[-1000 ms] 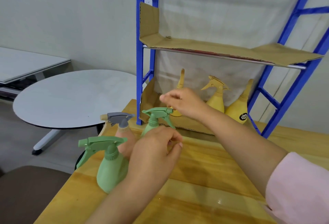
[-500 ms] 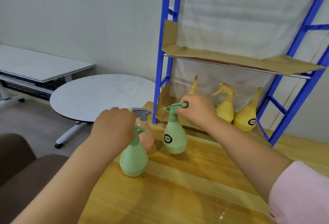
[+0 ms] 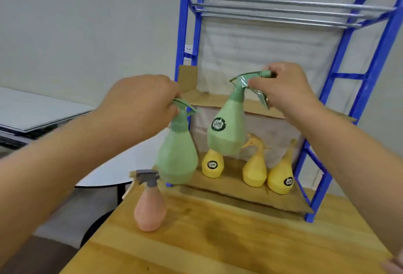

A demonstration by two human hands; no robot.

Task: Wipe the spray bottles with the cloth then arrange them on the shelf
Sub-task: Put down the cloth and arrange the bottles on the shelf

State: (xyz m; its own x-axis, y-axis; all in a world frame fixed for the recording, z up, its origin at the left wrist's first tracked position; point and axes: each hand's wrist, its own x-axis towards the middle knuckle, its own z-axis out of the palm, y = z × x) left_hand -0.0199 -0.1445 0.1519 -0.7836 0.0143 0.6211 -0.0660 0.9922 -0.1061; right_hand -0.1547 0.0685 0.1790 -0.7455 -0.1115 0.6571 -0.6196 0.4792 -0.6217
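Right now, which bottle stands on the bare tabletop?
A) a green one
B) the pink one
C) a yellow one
B: the pink bottle stands on the table; the left hand holds the left green bottle aloft, the right hand the right green bottle; the yellow bottles sit on the cardboard.

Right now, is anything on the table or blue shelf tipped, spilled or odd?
Nothing spilled or tipped. Only the pink spray bottle with grey trigger stands apart, near the left edge of the wooden table. The cardboard shelf liner curls up at left.
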